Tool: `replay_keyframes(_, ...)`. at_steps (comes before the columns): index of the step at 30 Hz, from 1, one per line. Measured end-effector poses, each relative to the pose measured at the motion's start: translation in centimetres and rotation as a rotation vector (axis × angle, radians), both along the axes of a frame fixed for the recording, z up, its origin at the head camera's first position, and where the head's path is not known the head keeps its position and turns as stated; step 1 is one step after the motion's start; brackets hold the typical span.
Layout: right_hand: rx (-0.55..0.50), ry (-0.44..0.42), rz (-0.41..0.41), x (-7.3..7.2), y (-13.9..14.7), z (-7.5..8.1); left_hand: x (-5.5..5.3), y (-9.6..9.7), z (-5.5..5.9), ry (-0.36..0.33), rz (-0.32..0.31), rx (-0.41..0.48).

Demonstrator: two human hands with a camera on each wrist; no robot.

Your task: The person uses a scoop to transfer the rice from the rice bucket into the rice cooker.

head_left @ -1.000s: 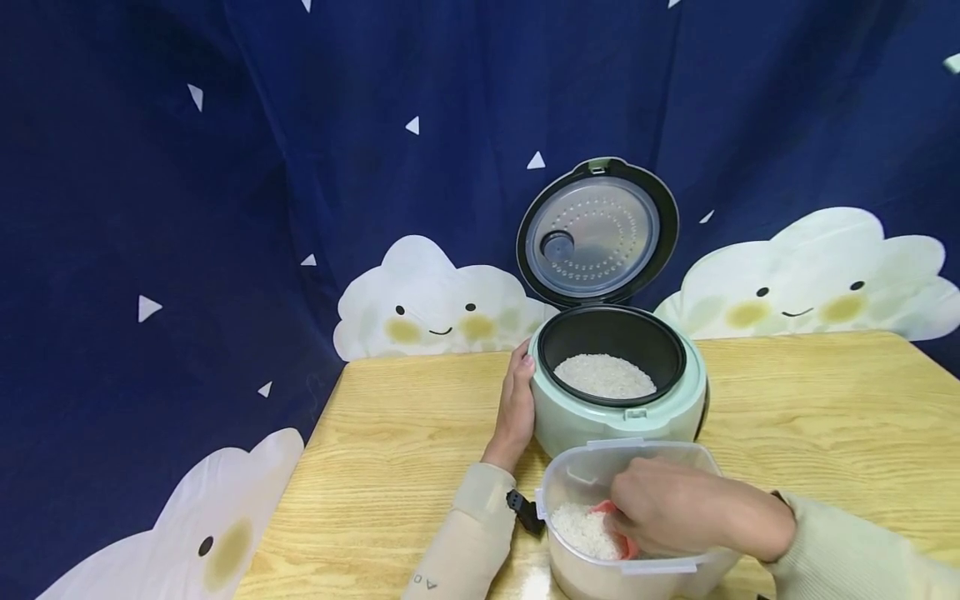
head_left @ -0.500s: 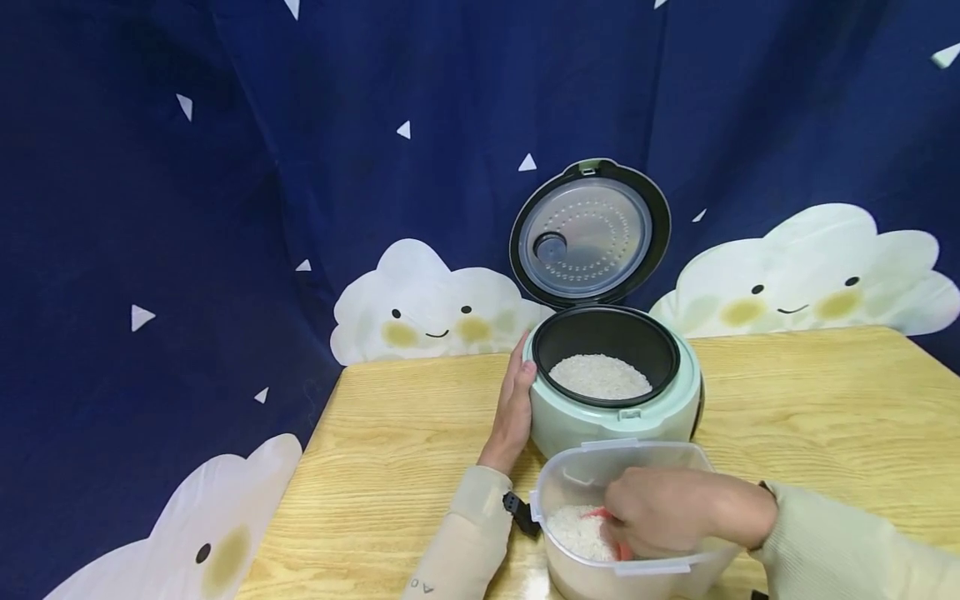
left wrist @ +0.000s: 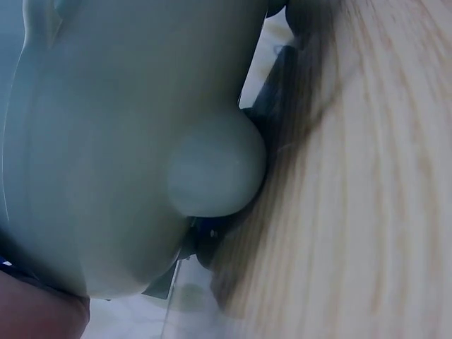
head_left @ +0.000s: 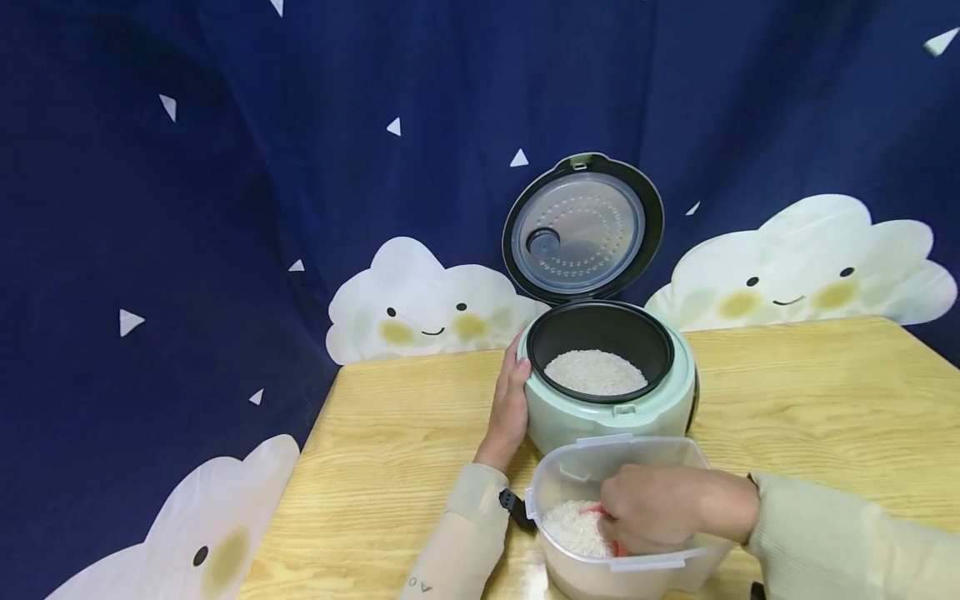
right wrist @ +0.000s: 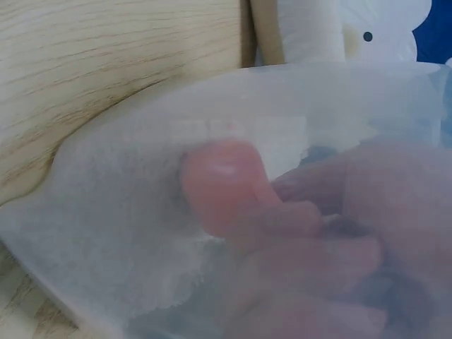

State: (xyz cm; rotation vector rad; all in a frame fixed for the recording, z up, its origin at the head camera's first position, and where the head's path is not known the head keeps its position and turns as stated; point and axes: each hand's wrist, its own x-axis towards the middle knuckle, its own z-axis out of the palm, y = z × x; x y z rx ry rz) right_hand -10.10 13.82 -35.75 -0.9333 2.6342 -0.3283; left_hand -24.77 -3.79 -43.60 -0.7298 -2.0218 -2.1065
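My right hand [head_left: 652, 506] is down inside a clear plastic container [head_left: 551, 462], gripping a red scoop [head_left: 618, 547] that sits against the white rice [head_left: 576, 527]. Seen through the cloudy wall in the right wrist view, fingers curl at the handle of the scoop [right wrist: 226, 185]. My left hand [head_left: 510, 408] rests along the left side of a mint-green rice cooker [head_left: 600, 429], thumb near its rim. Cooked-looking detail is absent; pale raw rice grains [head_left: 596, 372] lie in the black inner pot [head_left: 645, 333]. The left wrist view shows the cooker's curved body [left wrist: 106, 155] up close.
The cooker's lid [head_left: 585, 225] stands raised at the back. Right in front of the cooker is the container, on a wood-grain table [head_left: 405, 433]. A dark blue curtain [head_left: 450, 75] with white clouds hangs behind the table.
My right hand shifts slightly within the container, and less of the red scoop shows. The left hand stays on the cooker. The head view drifts a little, moving everything left.
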Motion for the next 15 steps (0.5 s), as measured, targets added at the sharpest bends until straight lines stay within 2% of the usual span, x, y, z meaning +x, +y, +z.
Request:
replay_keyframes(7,-0.013,-0.019,-0.035,0.15,-0.37,0.1,0.07,-0.03,-0.09,0.011,0.006,0.017)
replay_keyframes(15,0.046,-0.036,-0.052,0.36,-0.65,0.06,0.2,-0.02,-0.2,0.001,0.006,0.029)
